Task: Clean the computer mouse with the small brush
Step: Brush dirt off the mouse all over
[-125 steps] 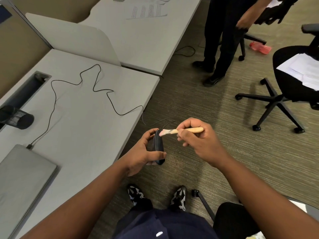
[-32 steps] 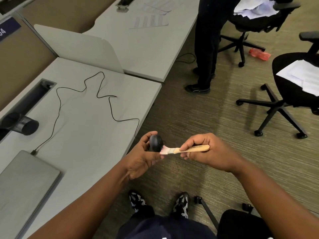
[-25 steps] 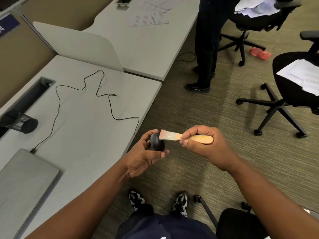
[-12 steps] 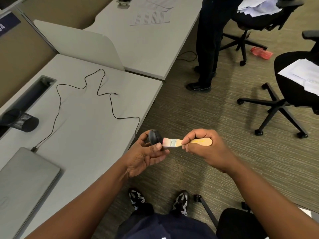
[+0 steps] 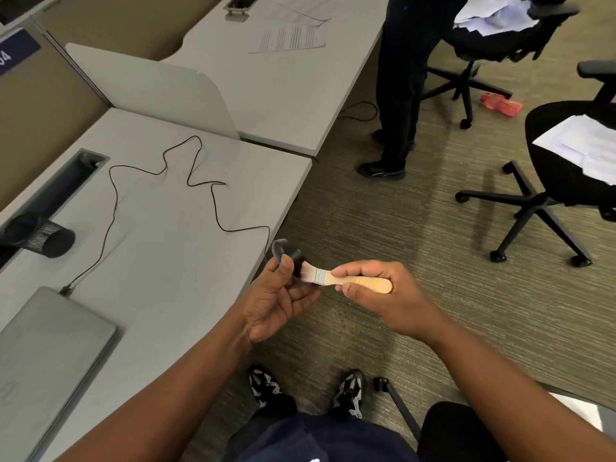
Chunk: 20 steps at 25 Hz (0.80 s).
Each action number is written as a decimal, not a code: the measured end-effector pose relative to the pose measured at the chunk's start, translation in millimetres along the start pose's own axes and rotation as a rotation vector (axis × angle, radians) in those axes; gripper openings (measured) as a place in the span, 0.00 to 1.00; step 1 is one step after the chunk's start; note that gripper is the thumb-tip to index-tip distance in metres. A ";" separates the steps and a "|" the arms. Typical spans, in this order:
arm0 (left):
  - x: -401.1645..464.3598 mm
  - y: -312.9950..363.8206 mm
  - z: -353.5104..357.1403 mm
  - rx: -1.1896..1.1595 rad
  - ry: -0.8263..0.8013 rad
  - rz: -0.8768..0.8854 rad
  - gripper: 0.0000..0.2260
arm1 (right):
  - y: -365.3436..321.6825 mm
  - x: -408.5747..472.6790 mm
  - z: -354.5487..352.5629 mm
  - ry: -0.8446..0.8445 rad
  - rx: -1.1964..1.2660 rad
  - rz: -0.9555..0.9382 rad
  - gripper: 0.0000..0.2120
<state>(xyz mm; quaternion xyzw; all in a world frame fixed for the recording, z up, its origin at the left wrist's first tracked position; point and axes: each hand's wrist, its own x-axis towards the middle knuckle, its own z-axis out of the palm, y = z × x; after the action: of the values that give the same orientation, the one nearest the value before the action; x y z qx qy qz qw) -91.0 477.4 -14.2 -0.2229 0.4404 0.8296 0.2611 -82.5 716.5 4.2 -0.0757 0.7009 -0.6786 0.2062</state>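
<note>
The left hand (image 5: 276, 295) holds the mouse (image 5: 286, 254) in the air, past the edge of the table (image 5: 160, 248) and above the carpet. Its thumb and fingers are curled around the lower part of the mouse. The right hand (image 5: 376, 295) grips the wooden handle of the brush (image 5: 336, 277), fingers wrapped around it, and the pale bristles touch the side of the mouse.

To do this step well, I think the left hand should keep the mouse steady and turn it little by little, so each face meets the bristles. Short, light strokes away from the body should push the dust out of the seams. The cable (image 5: 213, 195) runs from the mouse over the table to the laptop (image 5: 46, 355), so the mouse should not be pulled far.

The left hand covers most of the mouse, so the buttons and wheel are hidden. I cannot tell which face is being brushed, or if any dust is left.
</note>
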 end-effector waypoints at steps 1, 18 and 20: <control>0.0 1.0 -0.7 -0.041 0.003 0.003 0.52 | 2.3 0.1 -0.5 0.020 -0.025 0.020 0.12; 0.2 -2.7 -10.8 -0.076 0.043 0.047 0.49 | -3.5 4.9 -0.7 0.119 0.008 0.059 0.09; -0.9 -2.9 -11.8 -0.113 0.043 0.043 0.49 | -0.6 6.3 -6.5 0.146 -0.035 0.096 0.10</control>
<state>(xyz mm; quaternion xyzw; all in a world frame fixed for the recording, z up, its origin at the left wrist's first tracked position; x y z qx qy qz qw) -86.9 468.6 -21.5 -0.2454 0.4031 0.8536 0.2205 -90.9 720.1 3.6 0.0041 0.7287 -0.6593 0.1853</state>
